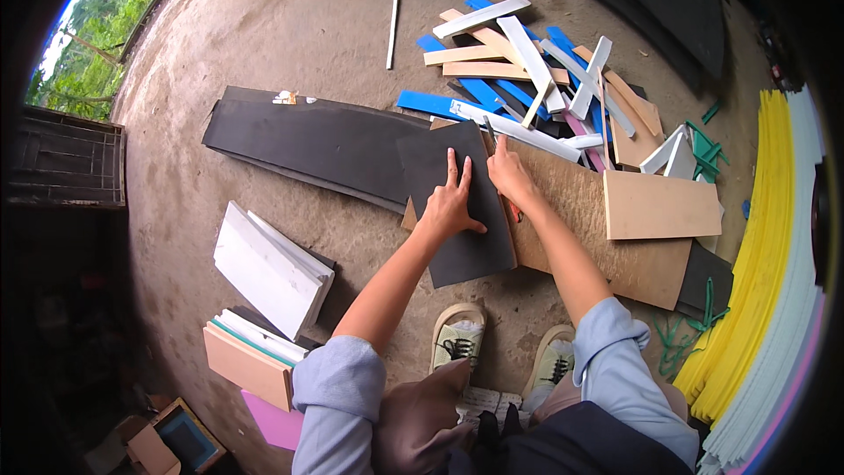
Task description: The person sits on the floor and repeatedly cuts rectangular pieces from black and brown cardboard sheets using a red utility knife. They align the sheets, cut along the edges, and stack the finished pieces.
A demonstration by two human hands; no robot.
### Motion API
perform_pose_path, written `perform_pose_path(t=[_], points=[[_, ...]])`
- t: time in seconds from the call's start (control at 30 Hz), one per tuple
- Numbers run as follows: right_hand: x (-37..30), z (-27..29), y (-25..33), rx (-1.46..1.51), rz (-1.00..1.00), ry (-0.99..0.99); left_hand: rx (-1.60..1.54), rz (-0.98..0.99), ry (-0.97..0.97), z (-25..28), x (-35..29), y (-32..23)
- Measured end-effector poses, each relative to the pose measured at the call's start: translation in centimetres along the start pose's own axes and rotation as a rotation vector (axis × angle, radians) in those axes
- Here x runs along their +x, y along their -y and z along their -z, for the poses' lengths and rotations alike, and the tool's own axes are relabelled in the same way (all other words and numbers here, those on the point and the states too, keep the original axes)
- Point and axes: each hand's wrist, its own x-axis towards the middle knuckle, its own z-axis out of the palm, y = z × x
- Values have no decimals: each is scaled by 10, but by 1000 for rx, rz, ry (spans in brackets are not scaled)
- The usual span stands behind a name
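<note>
My left hand [450, 207] lies with fingers spread on a black foam sheet [470, 251], pressing it down. Beneath that sheet is a brown wooden board [563, 211]. My right hand [512, 174] is closed around a utility knife [489, 126], its grey tip showing beyond the fingers at the sheet's right edge. A bit of red near the palm seems to be its handle. A stack of long black sheets [308, 136] reaches left from under the cut piece. On the board's right part rests a tan foam piece [664, 205].
Loose blue, white and tan strips [527, 62] lie heaped beyond the board. White sheets [268, 268] and tan blocks [251, 365] are stacked at left. Yellow sheets [734, 273] stand along the right. Green scraps [703, 154] lie nearby. My shoes [459, 339] are just below the board.
</note>
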Motion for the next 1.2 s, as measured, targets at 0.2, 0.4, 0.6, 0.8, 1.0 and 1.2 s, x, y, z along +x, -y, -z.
perform_pose_path(t=[0.2, 0.4, 0.6, 0.8, 1.0, 1.2], points=[[1, -6, 24, -106, 55, 6, 5, 20, -16, -3, -4, 8], [15, 12, 44, -107, -139, 158, 74, 43, 13, -2, -1, 5], [-76, 7, 23, -185, -200, 224, 183, 90, 49, -4, -2, 3], [-220, 20, 14, -200, -319, 371, 247, 117, 60, -8, -2, 7], [-265, 17, -25, -228, -300, 458, 303, 90, 72, -13, 8, 0], [-161, 57, 21, -195, -103, 156, 260, 101, 66, -5, 2, 4]])
